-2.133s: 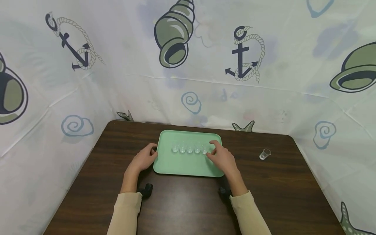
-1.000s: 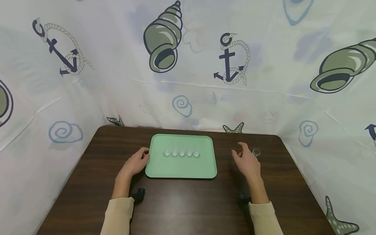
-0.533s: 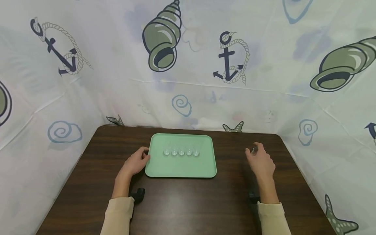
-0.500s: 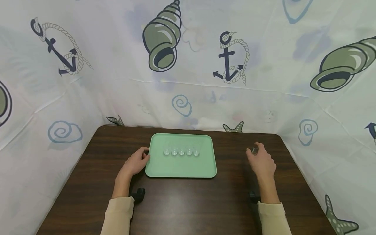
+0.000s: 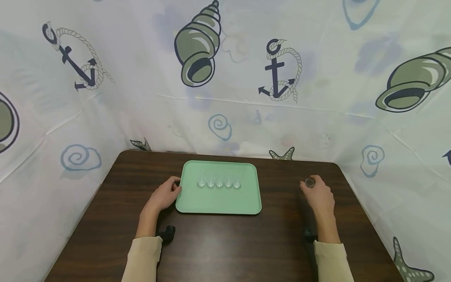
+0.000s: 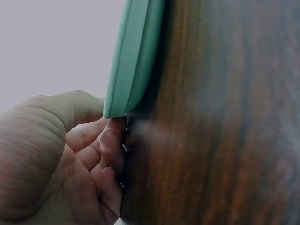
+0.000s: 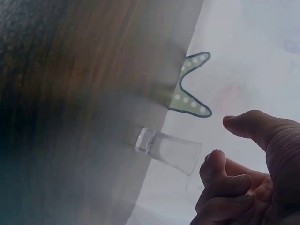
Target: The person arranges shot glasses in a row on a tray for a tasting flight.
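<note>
A mint-green tray (image 5: 218, 201) lies on the table with a row of several small clear shot glasses (image 5: 219, 183) across it. My left hand (image 5: 165, 194) holds the tray's left edge; in the left wrist view the thumb touches the rim and the curled fingers (image 6: 112, 150) are beside and below it. Off to the right, another clear shot glass (image 7: 173, 152) stands upright on the table. My right hand (image 5: 320, 196) is around this glass in the head view. In the right wrist view, its thumb is spread from the fingers, and a gap shows between thumb and glass.
A dark wood-grain table (image 5: 218, 250) carries everything. Behind it and at its sides hangs a pale curtain (image 5: 243, 129) printed with shells, anchors and starfish. Black wrist cameras (image 5: 167, 234) sit at the cuffs of both beige sleeves.
My right hand has left the rightmost glass on the tray and moved right to the lone glass. That glass, leaning earlier, now looks more upright. The left hand has stayed at the tray.
</note>
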The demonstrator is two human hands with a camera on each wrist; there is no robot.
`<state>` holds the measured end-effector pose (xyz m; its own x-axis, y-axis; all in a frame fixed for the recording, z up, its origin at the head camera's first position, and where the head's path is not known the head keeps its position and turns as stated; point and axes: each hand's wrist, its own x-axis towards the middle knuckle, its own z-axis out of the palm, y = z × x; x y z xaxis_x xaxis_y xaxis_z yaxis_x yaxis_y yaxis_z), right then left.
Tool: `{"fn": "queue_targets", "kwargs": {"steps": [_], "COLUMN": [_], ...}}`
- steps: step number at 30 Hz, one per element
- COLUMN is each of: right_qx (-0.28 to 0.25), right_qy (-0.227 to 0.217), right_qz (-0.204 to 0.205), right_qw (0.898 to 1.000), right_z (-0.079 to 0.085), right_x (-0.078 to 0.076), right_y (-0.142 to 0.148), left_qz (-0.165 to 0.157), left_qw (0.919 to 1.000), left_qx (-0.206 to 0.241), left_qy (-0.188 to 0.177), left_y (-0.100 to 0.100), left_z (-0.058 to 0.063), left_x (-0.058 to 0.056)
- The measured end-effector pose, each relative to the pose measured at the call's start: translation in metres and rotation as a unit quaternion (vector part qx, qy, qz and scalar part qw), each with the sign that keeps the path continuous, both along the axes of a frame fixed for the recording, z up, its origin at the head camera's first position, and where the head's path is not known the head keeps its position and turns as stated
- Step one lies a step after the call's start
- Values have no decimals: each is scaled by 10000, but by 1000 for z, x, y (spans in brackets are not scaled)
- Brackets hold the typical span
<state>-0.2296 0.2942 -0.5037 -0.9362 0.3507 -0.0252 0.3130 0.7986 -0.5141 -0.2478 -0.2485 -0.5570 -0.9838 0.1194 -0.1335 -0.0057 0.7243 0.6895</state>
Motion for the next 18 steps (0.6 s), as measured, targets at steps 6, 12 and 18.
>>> {"fn": "queue_targets", "kwargs": {"steps": [6,12,18], "right_qx": [34,83,52], "right_qy": [-97,-95,-151], "right_qz": [6,32,39], "right_qw": [9999,9999,9999], "right_z": [-10,-19,-21], "right_x": [1,-1,-3], "right_y": [2,4,5], "left_qz": [-2,14,22], "left_qw": [10000,10000,10000], "left_qx": [-17,-38,-43], "left_qy": [-28,-55,-25], "left_y": [1,1,0], "left_z": [-1,-2,-3], "left_x": [1,-1,-3]}}
